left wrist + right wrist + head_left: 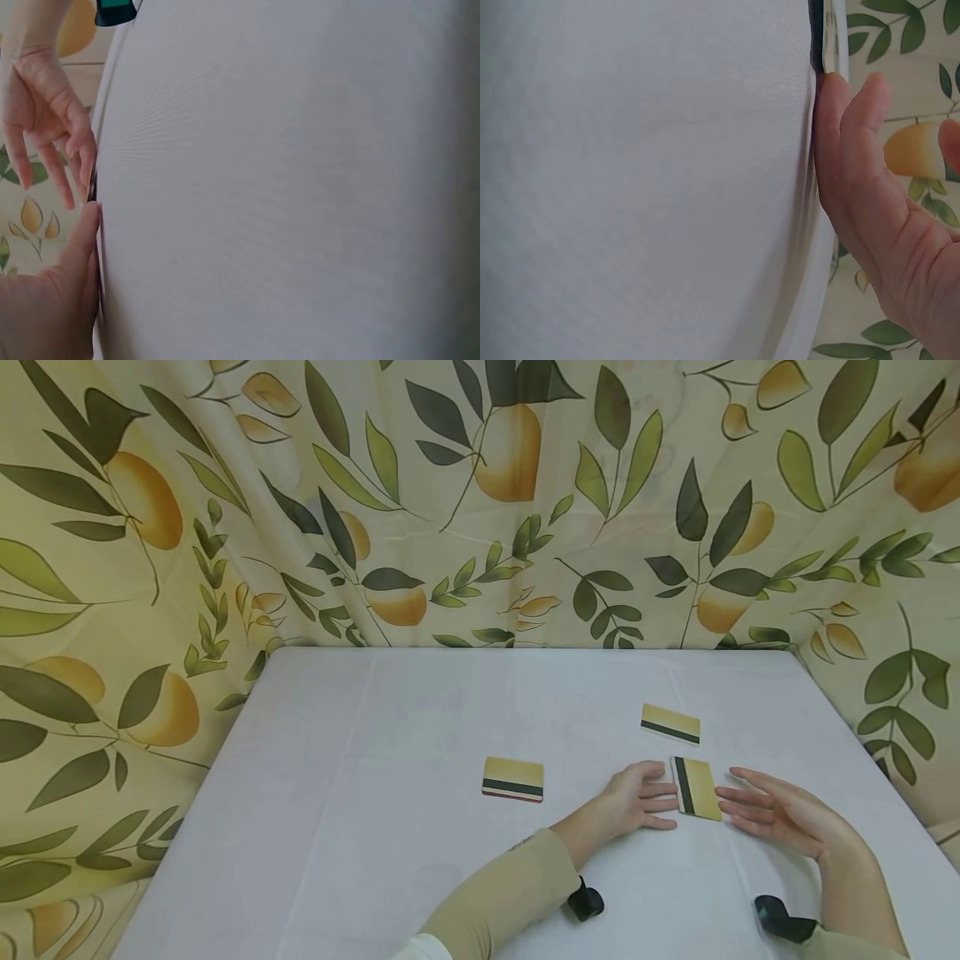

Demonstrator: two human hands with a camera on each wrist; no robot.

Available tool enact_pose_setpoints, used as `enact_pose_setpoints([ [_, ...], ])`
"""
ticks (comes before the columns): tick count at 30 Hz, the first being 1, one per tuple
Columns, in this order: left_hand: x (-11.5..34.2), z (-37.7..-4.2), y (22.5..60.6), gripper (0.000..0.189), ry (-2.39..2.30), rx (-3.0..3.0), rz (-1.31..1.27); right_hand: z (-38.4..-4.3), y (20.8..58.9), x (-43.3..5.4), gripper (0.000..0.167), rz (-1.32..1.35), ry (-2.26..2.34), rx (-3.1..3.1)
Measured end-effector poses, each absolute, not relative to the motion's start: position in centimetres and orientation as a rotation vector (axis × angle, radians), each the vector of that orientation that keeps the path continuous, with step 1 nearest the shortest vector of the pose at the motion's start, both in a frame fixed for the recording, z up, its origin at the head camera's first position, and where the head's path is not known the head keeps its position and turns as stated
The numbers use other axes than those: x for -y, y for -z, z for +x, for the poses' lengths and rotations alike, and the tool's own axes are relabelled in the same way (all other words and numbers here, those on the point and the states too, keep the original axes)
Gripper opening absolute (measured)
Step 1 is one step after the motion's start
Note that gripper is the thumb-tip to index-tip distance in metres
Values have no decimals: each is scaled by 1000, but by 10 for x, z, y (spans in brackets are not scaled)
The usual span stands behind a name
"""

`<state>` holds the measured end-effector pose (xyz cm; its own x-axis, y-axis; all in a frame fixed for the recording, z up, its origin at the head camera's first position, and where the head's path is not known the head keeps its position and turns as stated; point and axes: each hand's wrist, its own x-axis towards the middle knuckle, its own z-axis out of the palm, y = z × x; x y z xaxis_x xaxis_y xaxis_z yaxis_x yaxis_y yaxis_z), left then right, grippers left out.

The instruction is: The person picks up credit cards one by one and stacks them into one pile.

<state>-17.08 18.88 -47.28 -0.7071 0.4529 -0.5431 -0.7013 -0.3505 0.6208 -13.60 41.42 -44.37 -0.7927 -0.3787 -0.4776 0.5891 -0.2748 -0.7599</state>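
A gold card [699,787] with a black stripe lies between the two hands on the white tabletop, its stripe running lengthwise toward the left hand. My left hand [637,795] has its fingers extended, fingertips right at the card's left edge. From the other side my right hand [783,814] reaches in, palm turned inward and fingers loosely straight, tips at the right edge. Seen in the right wrist view, the right hand [885,195] lies low along the table. In the left wrist view the left hand [60,300] and right hand [49,112] meet near the card, seen edge-on.
Just beyond the hands lies another gold striped card [671,724]. Left of the left forearm is a gold striped card [513,778] with a red lower edge. The white table [360,860] ends at a leaf-and-fruit patterned curtain [450,552]. Black devices are at both wrists.
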Motion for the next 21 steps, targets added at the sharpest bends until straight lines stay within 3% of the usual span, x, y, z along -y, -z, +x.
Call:
enact_pose_setpoints([
  [21, -178, -182, 465, 47, -1930, -1176, -383, -141, 444, -401, 29, 425, 1909, -1544],
])
